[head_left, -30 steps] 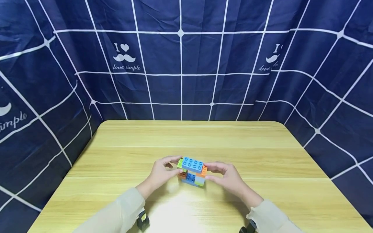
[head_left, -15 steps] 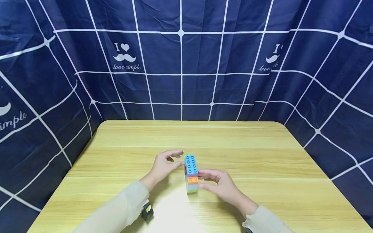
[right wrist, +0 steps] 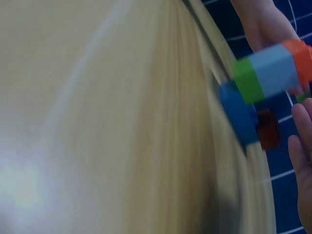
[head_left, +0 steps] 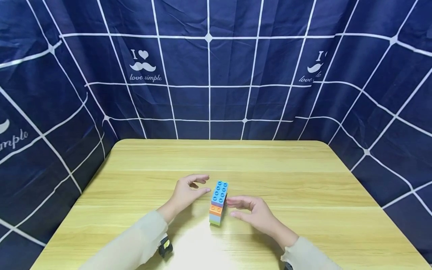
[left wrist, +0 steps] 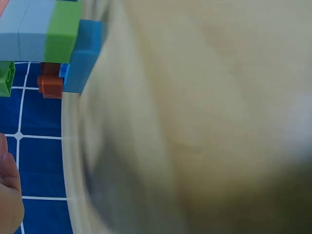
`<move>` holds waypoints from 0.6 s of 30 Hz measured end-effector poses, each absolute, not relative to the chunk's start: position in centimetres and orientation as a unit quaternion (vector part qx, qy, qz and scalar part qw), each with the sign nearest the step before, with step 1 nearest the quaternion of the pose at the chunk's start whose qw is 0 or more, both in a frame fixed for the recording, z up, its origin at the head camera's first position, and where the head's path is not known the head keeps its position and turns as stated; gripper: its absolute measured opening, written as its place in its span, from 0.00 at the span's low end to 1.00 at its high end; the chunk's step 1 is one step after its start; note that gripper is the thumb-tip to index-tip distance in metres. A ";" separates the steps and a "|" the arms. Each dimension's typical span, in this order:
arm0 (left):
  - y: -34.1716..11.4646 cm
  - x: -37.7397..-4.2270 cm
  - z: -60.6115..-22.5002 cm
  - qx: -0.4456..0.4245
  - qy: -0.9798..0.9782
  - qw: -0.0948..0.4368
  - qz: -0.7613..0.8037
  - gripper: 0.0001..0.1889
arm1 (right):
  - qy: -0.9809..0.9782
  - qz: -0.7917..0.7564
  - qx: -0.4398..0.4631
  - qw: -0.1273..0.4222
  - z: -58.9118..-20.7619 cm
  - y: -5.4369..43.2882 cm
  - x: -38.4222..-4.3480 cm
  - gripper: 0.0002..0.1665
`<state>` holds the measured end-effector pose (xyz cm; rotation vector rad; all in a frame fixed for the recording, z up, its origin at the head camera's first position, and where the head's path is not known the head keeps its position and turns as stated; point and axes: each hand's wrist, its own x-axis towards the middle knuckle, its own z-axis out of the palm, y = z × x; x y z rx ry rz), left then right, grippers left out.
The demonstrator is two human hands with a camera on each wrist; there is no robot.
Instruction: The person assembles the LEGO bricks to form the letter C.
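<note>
A small frame of toy building bricks stands on the table, seen nearly end-on in the head view. Its blue top brick (head_left: 220, 192) has rows of studs; beneath its near end sit an orange brick (head_left: 216, 209) and a pale grey-blue brick (head_left: 215, 218), above a green brick (right wrist: 248, 80). In the right wrist view a blue base brick (right wrist: 237, 109) and a brown brick (right wrist: 268, 130) show lower down. My left hand (head_left: 186, 194) hovers left of the frame, apart from it, fingers loosely bent. My right hand (head_left: 258, 213) has its fingertips close to the right side; contact cannot be told.
The light wooden table (head_left: 287, 168) spreads around the bricks. A dark blue grid-patterned cloth (head_left: 233, 75) hangs behind it and on both sides. A black wrist device (head_left: 165, 247) sits at the left cuff.
The brick frame has turned from lying crosswise to end-on, then swung a little further. My left hand has let go and drawn away left; the right hand's grip has loosened.
</note>
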<state>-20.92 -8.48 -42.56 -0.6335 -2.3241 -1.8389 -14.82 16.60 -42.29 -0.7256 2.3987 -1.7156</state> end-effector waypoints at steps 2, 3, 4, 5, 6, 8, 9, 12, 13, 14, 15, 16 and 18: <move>-9.2 -20.5 -43.0 -0.208 -0.769 0.047 -0.603 0.22 | 0.796 -0.558 -0.229 0.045 -42.1 17.0 -15.3 0.23; -9.5 -20.2 -43.1 -0.211 -0.770 0.042 -0.601 0.23 | 0.801 -0.554 -0.225 0.040 -42.1 17.2 -15.6 0.24; -9.8 -19.9 -43.3 -0.214 -0.770 0.035 -0.600 0.23 | 0.803 -0.551 -0.224 0.036 -42.1 17.3 -15.9 0.24; -10.1 -19.6 -43.5 -0.220 -0.770 0.030 -0.598 0.25 | 0.805 -0.548 -0.226 0.030 -42.1 17.5 -16.3 0.25; -10.3 -19.3 -43.7 -0.226 -0.770 0.027 -0.596 0.26 | 0.806 -0.546 -0.228 0.026 -42.1 17.6 -16.6 0.25; -10.6 -18.6 -44.0 -0.238 -0.768 0.022 -0.593 0.30 | 0.805 -0.546 -0.233 0.022 -42.0 17.8 -17.3 0.26; -10.7 -18.3 -44.2 -0.243 -0.768 0.021 -0.592 0.32 | 0.805 -0.544 -0.235 0.023 -42.0 17.8 -17.7 0.27; -10.3 -17.2 -44.6 -0.242 -0.770 0.020 -0.590 0.40 | 0.805 -0.543 -0.238 0.035 -41.8 17.9 -18.5 0.30; -10.1 -16.9 -44.7 -0.237 -0.772 0.022 -0.590 0.42 | 0.804 -0.542 -0.241 0.039 -41.6 17.8 -18.8 0.31; -9.8 -16.5 -44.8 -0.230 -0.774 0.024 -0.589 0.43 | 0.805 -0.538 -0.245 0.042 -41.5 17.8 -19.0 0.32; -9.4 -16.2 -44.9 -0.221 -0.776 0.026 -0.590 0.45 | 0.805 -0.535 -0.253 0.045 -41.4 17.7 -19.3 0.33; -9.1 -15.8 -45.0 -0.213 -0.779 0.026 -0.590 0.46 | 0.804 -0.533 -0.259 0.047 -41.2 17.6 -19.5 0.33; -8.4 -15.2 -45.1 -0.195 -0.782 0.027 -0.592 0.47 | 0.799 -0.530 -0.278 0.055 -41.0 17.5 -19.9 0.34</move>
